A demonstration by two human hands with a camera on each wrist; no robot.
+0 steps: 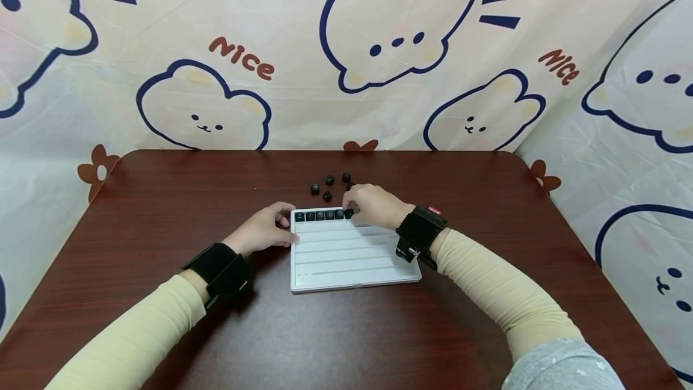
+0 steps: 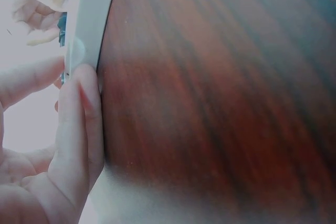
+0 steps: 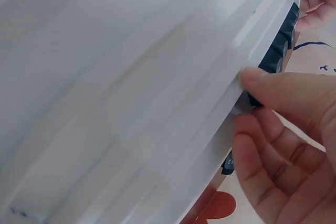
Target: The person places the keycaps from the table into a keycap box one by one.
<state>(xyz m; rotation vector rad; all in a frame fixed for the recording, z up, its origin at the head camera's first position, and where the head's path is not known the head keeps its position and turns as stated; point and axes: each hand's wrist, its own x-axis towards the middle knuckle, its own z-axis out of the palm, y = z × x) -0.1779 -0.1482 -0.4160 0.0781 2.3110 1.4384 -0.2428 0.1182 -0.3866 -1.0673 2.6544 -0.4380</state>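
A white ridged tray (image 1: 346, 263) lies on the table, with several black keycaps (image 1: 322, 215) lined up in its top row. My right hand (image 1: 376, 206) is over the tray's far edge. Its thumb and fingertips pinch a black keycap (image 3: 254, 99) at the right end of that line, largely covered by the fingers in the right wrist view. At the tray's upper left corner, my left hand (image 1: 262, 229) holds the side edge between thumb and fingers. The left wrist view shows its fingertips (image 2: 88, 77) against the tray's side wall (image 2: 97, 14).
Several loose black keycaps (image 1: 327, 196) lie on the dark wooden table (image 1: 227, 179) just beyond the tray, close to the right hand. A patterned cloth (image 1: 303, 107) hangs behind the table and along its sides. Both wrists wear black straps (image 1: 419, 233).
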